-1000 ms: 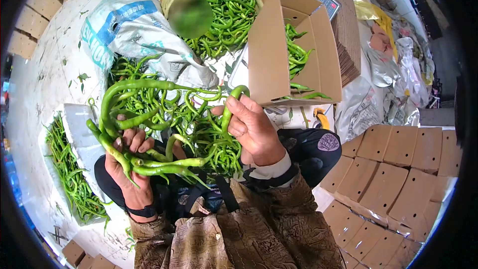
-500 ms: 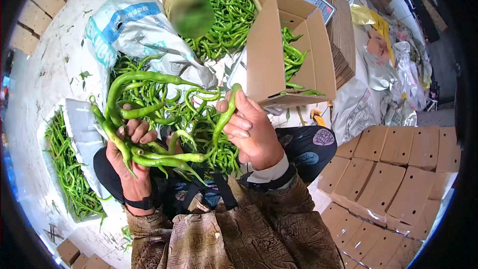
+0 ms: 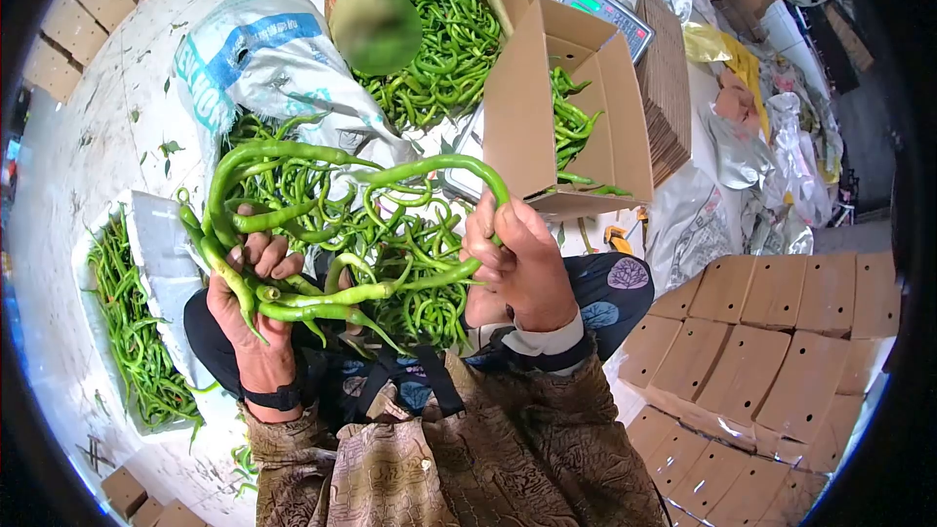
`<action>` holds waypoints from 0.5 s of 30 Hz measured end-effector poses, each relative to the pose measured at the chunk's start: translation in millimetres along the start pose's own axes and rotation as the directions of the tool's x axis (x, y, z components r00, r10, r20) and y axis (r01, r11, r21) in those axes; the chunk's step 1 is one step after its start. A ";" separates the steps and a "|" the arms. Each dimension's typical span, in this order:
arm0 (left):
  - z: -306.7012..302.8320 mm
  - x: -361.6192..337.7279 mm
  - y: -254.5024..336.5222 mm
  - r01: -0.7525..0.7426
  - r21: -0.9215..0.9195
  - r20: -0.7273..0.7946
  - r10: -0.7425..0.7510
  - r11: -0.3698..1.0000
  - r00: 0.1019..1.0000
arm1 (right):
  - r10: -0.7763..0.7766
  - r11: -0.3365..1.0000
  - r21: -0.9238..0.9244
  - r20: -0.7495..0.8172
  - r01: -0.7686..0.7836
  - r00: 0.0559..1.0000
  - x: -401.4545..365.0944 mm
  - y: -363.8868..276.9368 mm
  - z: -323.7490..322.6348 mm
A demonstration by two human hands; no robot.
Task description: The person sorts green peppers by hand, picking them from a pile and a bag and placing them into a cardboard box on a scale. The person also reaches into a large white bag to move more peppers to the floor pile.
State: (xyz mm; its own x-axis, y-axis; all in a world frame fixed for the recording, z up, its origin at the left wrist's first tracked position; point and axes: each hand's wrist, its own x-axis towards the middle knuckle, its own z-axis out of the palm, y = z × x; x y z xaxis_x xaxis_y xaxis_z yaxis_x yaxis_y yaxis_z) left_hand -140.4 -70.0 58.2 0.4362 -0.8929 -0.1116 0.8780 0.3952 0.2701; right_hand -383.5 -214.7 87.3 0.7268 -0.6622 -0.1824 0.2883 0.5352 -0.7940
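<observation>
My left hand (image 3: 259,278) is closed around a bunch of long green chili peppers (image 3: 226,185), several of them curling up and out to the right. Between the thumb and fingers of my right hand (image 3: 522,259) is one long, curved chili pepper (image 3: 429,164); it arches over toward the bunch, and its lower part runs back left under my fingers. Below and behind both hands lies a heap of loose green chilies (image 3: 425,234) spilling from a white woven sack (image 3: 283,59). My fingertips on the left are partly hidden by the peppers.
An open cardboard box (image 3: 522,88) with some chilies inside stands front right, beside a digital scale display (image 3: 605,15) and flattened cardboard (image 3: 664,88). Closed cartons (image 3: 732,361) are stacked at right. A foam box (image 3: 161,283) of chilies sits at left. Another chili pile (image 3: 444,29) lies ahead.
My right hand has moved slightly right and down. The pepper in it now shows as a wide arch stretching left toward the bunch. My left hand stays nearly still.
</observation>
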 end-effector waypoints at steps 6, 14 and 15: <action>0.2 -0.7 3.5 -0.053 -0.030 0.002 0.053 0.998 0.999 | 0.045 0.997 0.062 -0.136 -0.036 0.990 -5.6 -9.0 -3.9; -2.6 2.0 1.2 -0.054 -0.012 0.057 0.055 0.998 0.997 | -0.091 0.996 0.025 -0.012 0.091 0.996 -3.9 -13.5 -9.3; -1.2 2.3 -0.4 -0.047 -0.016 0.066 0.048 0.999 0.997 | -0.096 0.995 -0.026 -0.018 0.096 0.995 -3.7 -13.0 -12.0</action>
State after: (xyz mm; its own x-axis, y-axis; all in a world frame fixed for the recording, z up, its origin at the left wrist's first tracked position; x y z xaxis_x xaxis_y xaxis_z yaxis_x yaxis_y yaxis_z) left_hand -139.5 -72.0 56.7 0.4636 -0.8853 -0.0355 0.8598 0.4398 0.2593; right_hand -397.5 -225.5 91.4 0.6847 -0.7196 -0.1154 0.3402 0.4556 -0.8226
